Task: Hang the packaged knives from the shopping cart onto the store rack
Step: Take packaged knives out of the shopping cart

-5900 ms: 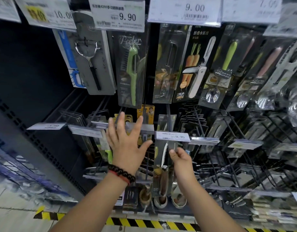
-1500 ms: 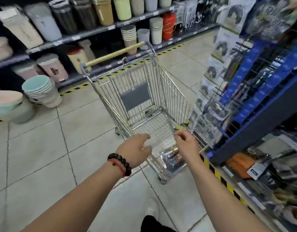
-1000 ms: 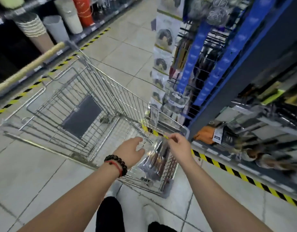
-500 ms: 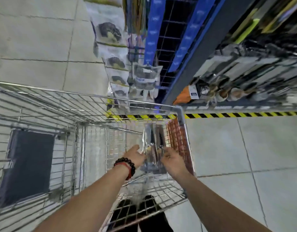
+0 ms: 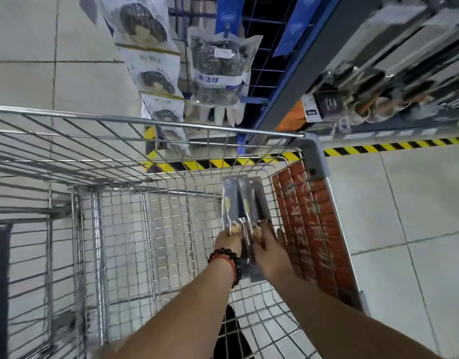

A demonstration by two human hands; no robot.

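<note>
Packaged knives [image 5: 245, 203] in clear blister packs stand against the front right corner of the wire shopping cart [image 5: 150, 123]. Both my hands are down inside the basket at the packs' lower ends. My left hand [image 5: 229, 240], with a bead bracelet on its wrist, grips the left pack near its handle end. My right hand [image 5: 271, 248] holds the right side of the packs, fingers spread along them. The store rack [image 5: 394, 81] with hanging kitchen tools runs along the upper right, blurred.
An orange sign panel [image 5: 313, 229] lines the cart's right wall beside my right hand. Bags of steel scourers [image 5: 218, 71] hang on a blue end display beyond the cart. Yellow-black tape [image 5: 394, 146] marks the floor below the rack. Tiled floor lies on the right.
I turned from the rack to the cart and bent over it. Both hands went down into the basket and closed around the knife packs at the front right corner.
</note>
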